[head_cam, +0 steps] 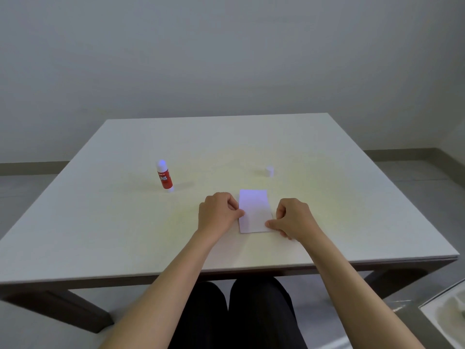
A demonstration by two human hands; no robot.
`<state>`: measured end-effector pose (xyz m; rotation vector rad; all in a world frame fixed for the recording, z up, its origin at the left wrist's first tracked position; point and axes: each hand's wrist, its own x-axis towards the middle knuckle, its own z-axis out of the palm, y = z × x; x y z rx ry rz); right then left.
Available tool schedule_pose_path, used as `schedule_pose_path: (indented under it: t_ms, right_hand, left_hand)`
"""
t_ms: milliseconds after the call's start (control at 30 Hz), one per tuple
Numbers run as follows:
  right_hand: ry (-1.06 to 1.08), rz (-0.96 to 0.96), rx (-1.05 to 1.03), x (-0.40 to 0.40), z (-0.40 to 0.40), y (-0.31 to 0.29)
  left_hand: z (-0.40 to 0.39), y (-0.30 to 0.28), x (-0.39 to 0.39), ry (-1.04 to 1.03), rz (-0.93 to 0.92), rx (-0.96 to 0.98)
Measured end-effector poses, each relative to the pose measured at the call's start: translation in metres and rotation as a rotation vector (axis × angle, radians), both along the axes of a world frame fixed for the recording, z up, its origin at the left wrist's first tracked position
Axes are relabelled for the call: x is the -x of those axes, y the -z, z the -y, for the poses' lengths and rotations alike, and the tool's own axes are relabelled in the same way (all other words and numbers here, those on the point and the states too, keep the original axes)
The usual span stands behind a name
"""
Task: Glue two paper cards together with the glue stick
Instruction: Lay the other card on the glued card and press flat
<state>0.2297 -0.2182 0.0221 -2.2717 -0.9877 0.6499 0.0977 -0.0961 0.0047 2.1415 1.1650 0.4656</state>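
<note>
Between my two hands, the white card (255, 210) lies flat on the table (100, 235).

My left hand (217, 214) curls with its fingertips pinching the card's left edge, and my right hand (293, 219) presses its fingertips on the near right corner; I cannot tell one card from two. Up and left of the left hand stands the glue stick (164, 176), uncapped. Its white cap (269, 170) sits beyond the right hand.
</note>
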Motion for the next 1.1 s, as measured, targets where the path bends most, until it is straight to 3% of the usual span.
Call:
schedule_pose_path:
  t_ms: [200, 333, 533, 1100]
  right_hand:
    - [-0.018, -0.01, 0.007, -0.002, -0.001, -0.003]
    - [-0.023, -0.026, 0.007, -0.001, -0.001, -0.002]
    - [-0.042, -0.009, 0.026, 0.001, -0.003, -0.001]
    - [0.041, 0.14, -0.031, 0.02, -0.005, 0.013]
  left_hand:
    - [-0.003, 0.002, 0.001, 0.133, -0.006, -0.177]
    - [-0.011, 0.003, 0.002, 0.424, -0.225, -0.359]
    - [-0.021, 0.011, 0.014, 0.622, -0.405, -0.269]
    - [-0.026, 0.008, 0.024, 0.662, -0.507, -0.281]
